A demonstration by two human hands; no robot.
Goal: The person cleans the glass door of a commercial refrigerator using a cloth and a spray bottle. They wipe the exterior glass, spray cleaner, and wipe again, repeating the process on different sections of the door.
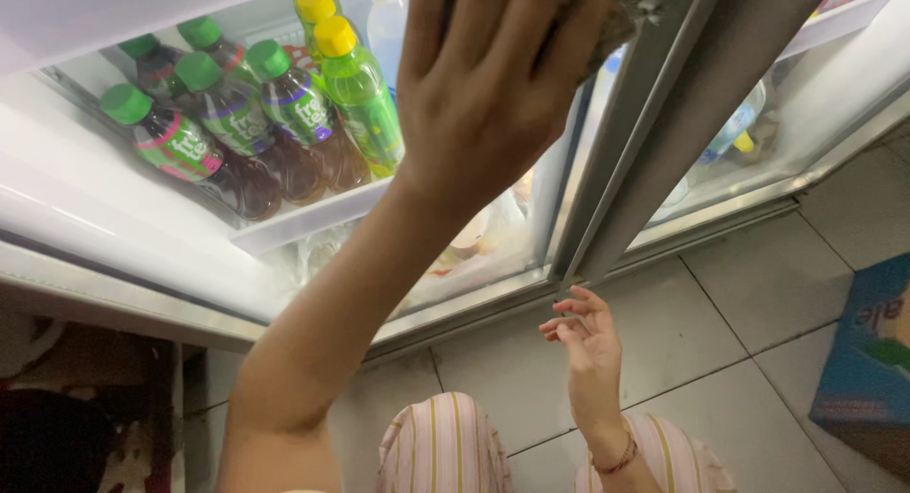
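My left hand [493,85] is raised in front of the fridge's open compartment, its fingers wrapped over a grey-brown, rough-textured object [621,14] at the top edge; most of that object is hidden. My right hand [588,346], with a bracelet at the wrist, hovers low by the bottom corner of the grey fridge door frame [654,142]. Its fingers are loosely curled and apart, holding nothing. Just left of my left hand, dark drink bottles with green caps [204,137] and green drink bottles with yellow caps [360,90] lie on a white shelf [303,223].
Bags and packets [474,242] sit on the lower level behind the glass. More bottles [735,133] show through the right door. A blue cardboard box [867,351] stands on the grey tiled floor [739,313] at right. My knees in pink striped trousers [441,450] are at the bottom.
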